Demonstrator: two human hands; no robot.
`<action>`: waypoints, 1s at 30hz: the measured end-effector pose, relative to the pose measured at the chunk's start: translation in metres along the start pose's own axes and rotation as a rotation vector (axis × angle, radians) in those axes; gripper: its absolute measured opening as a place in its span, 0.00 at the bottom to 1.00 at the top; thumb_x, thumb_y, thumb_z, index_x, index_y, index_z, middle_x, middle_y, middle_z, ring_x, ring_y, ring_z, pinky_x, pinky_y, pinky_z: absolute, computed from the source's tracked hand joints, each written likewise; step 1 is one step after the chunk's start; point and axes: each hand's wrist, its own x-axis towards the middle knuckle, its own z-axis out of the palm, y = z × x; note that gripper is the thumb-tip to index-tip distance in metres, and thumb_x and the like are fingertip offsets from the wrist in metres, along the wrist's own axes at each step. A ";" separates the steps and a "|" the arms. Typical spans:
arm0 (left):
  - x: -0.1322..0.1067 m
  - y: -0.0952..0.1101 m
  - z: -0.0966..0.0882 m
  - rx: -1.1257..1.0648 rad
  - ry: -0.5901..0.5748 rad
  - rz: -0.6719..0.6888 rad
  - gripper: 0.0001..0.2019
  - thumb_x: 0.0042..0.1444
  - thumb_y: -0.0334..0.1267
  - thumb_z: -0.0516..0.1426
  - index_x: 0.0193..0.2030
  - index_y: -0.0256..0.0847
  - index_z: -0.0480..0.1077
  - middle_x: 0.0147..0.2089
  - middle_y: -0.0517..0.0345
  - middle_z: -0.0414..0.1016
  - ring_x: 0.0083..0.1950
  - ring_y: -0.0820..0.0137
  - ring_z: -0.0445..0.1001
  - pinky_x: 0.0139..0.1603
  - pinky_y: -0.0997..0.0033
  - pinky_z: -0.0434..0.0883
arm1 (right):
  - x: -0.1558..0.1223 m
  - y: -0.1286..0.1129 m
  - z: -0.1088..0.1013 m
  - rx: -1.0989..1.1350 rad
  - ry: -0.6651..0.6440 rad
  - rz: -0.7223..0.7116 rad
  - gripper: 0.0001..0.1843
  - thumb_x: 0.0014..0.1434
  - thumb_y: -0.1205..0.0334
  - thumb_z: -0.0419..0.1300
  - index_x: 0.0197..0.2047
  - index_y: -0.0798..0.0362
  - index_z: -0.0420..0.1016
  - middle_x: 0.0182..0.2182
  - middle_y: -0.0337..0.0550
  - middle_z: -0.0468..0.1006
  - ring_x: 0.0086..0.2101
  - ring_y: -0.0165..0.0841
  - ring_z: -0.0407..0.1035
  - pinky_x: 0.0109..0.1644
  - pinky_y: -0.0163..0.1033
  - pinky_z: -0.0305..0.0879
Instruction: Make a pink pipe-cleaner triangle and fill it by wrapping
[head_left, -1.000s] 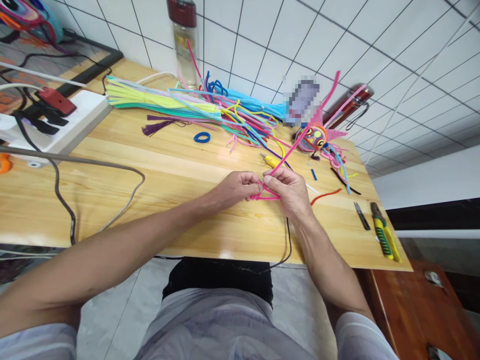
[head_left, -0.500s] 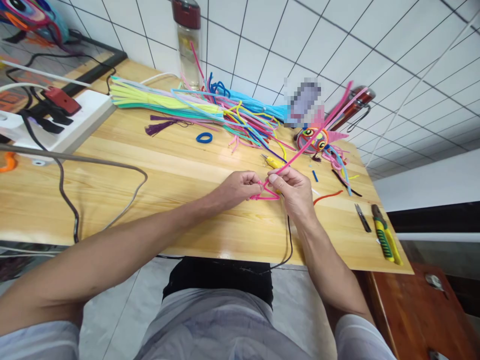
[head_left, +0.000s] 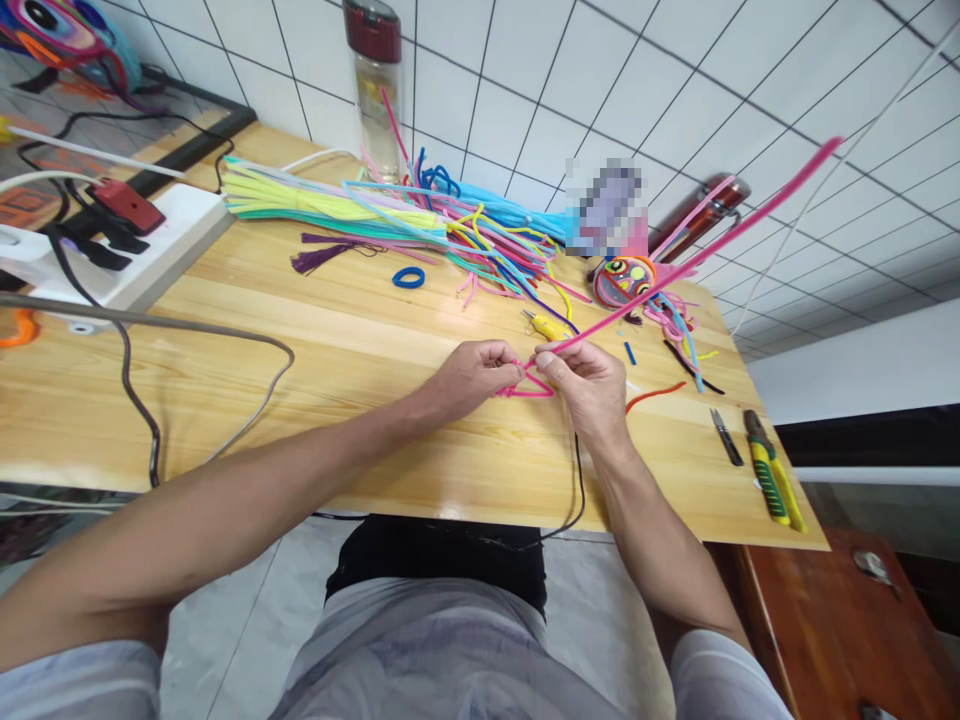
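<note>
A long pink pipe cleaner (head_left: 697, 268) runs from between my hands up to the far right, its end high against the tiled wall. My left hand (head_left: 487, 375) is closed, pinching the bent part, where a small pink triangle of it hangs just above the table. My right hand (head_left: 585, 385) grips the same pipe cleaner between thumb and fingers, close to the left fingertips. Behind my right hand lies a yellow-handled tool (head_left: 551, 325) with a thin metal tip, partly covered by the hand. Fingers hide the exact twist in the pink strand.
A bundle of coloured pipe cleaners (head_left: 337, 205) lies at the back, by a bottle (head_left: 375, 100). A colourful fish-like figure (head_left: 619, 280) sits back right. Snips (head_left: 726, 437) and pliers (head_left: 772, 470) lie at right. A power strip (head_left: 142, 250) with cables stands left.
The free end of the pink pipe cleaner has swung to the right and straightened out. The pink triangle between my hands looks slightly smaller; both hands have barely moved.
</note>
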 end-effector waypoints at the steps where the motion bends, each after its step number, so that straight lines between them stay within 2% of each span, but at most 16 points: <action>1: 0.000 0.000 0.000 0.000 0.005 0.005 0.08 0.50 0.42 0.62 0.28 0.40 0.72 0.26 0.63 0.71 0.29 0.75 0.64 0.33 0.72 0.62 | -0.001 0.000 0.000 -0.004 0.002 -0.007 0.18 0.57 0.43 0.79 0.38 0.48 0.88 0.34 0.41 0.89 0.32 0.35 0.79 0.42 0.44 0.78; 6: -0.001 0.002 -0.001 -0.013 0.034 0.039 0.09 0.50 0.43 0.62 0.29 0.40 0.73 0.26 0.63 0.71 0.30 0.74 0.66 0.35 0.71 0.64 | -0.005 -0.002 0.001 -0.093 0.039 -0.106 0.12 0.60 0.46 0.77 0.38 0.45 0.90 0.37 0.43 0.92 0.33 0.38 0.81 0.44 0.46 0.79; 11: -0.001 0.002 -0.002 -0.012 0.107 0.050 0.11 0.50 0.45 0.62 0.28 0.40 0.73 0.25 0.64 0.69 0.30 0.74 0.65 0.35 0.71 0.62 | -0.006 -0.006 0.001 -0.243 0.001 -0.343 0.05 0.65 0.53 0.74 0.38 0.43 0.91 0.37 0.42 0.92 0.38 0.42 0.85 0.50 0.51 0.82; 15: 0.001 0.000 -0.002 -0.038 0.135 0.052 0.11 0.49 0.45 0.63 0.27 0.40 0.73 0.26 0.64 0.70 0.30 0.74 0.65 0.36 0.71 0.64 | -0.005 -0.004 -0.001 -0.363 -0.057 -0.512 0.05 0.68 0.55 0.71 0.41 0.39 0.91 0.38 0.41 0.92 0.40 0.44 0.85 0.53 0.56 0.81; 20: 0.004 -0.005 -0.002 -0.119 0.139 0.039 0.10 0.48 0.44 0.64 0.29 0.39 0.75 0.29 0.61 0.75 0.33 0.74 0.69 0.40 0.71 0.68 | -0.007 0.001 -0.004 -0.545 -0.105 -0.706 0.09 0.72 0.60 0.67 0.47 0.39 0.91 0.43 0.42 0.93 0.44 0.43 0.86 0.54 0.53 0.79; 26: 0.005 -0.001 -0.002 -0.196 0.148 0.064 0.09 0.49 0.43 0.64 0.29 0.40 0.73 0.26 0.63 0.72 0.30 0.75 0.67 0.37 0.72 0.69 | -0.007 0.005 -0.002 -0.636 -0.104 -0.754 0.12 0.74 0.61 0.64 0.50 0.39 0.90 0.49 0.44 0.92 0.50 0.44 0.84 0.57 0.53 0.75; 30: 0.002 0.003 -0.001 -0.182 0.227 0.174 0.11 0.52 0.45 0.65 0.32 0.40 0.73 0.28 0.63 0.72 0.32 0.74 0.68 0.39 0.71 0.69 | -0.009 0.001 -0.001 -0.514 0.024 -0.763 0.13 0.75 0.64 0.62 0.50 0.41 0.89 0.47 0.46 0.91 0.49 0.43 0.84 0.57 0.53 0.76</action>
